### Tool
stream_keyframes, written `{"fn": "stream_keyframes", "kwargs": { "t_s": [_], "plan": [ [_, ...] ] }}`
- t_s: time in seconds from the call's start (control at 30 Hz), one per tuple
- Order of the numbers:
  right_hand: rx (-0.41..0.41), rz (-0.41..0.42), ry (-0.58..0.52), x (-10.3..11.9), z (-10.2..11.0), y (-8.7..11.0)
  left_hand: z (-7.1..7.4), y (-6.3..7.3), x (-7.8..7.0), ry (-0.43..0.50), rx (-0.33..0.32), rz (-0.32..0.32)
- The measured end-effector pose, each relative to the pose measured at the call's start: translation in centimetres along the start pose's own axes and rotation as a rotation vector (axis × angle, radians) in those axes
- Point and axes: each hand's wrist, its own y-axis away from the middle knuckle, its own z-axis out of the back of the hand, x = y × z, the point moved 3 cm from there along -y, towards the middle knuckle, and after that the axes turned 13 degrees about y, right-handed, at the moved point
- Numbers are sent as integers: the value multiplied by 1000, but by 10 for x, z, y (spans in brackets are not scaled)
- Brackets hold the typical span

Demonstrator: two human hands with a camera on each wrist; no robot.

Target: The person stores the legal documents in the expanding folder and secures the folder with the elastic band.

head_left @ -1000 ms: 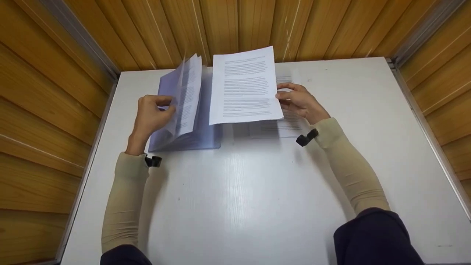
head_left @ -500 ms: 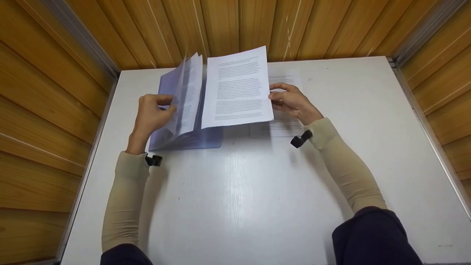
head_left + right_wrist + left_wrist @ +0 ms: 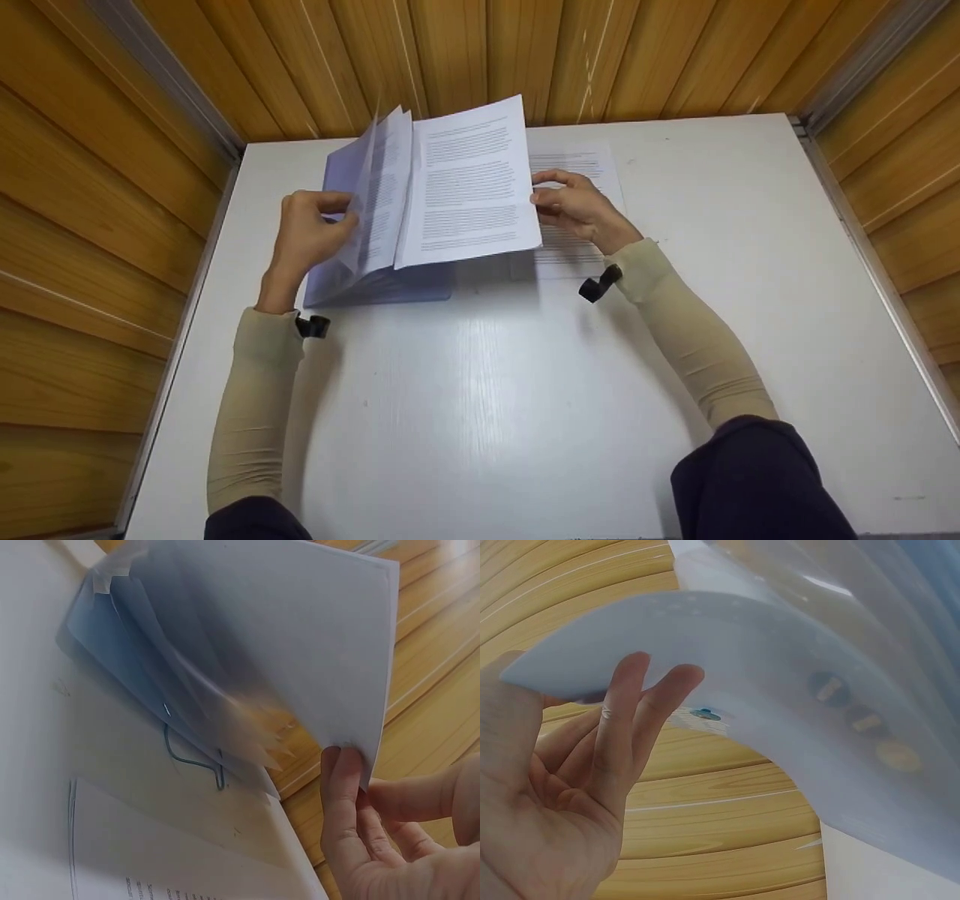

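Note:
A purple-blue folder (image 3: 420, 285) lies on the table, spread out, with clear plastic sleeves and printed pages (image 3: 382, 202) raised from it. My left hand (image 3: 309, 225) pinches the left edge of these raised leaves between thumb and fingers; in the left wrist view the translucent leaf (image 3: 727, 637) bows over the fingers. My right hand (image 3: 581, 208) pinches printed paper sheets (image 3: 472, 195) by their right edge, tilted above the table. The sheets' left edge is right beside the raised leaves; whether it is inside a sleeve I cannot tell. In the right wrist view thumb and fingertips (image 3: 345, 765) grip the sheets' corner.
More printed sheets (image 3: 581, 259) lie flat on the white table (image 3: 465, 420) below my right hand. A bent wire piece (image 3: 199, 763) sticks out at the folder's edge. Wood-panelled walls (image 3: 517, 60) stand close behind the table and on both sides.
My right hand has moved left with the paper sheets, bringing them from a gap right up to the raised leaves. My left hand has stayed nearly still.

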Motion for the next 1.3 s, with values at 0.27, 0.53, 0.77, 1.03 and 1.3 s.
{"fn": "stream_keyframes", "kwargs": {
  "t_s": [0.27,0.53,0.77,1.03,1.3],
  "plan": [
    [4,-16,15,-2,-10,-7,1,-1,0,8,-4,-1],
    [19,-19,4,-6,-18,-12,0,-1,2,12,-15,-14],
    [18,-11,17,-6,-24,-14,1,0,3,16,-11,-19],
    [-14,-31,40,-9,-22,-20,1,1,3,28,5,-7],
    [-24,-18,81,-8,-31,-22,1,0,3,25,12,-5]
  ]
}}
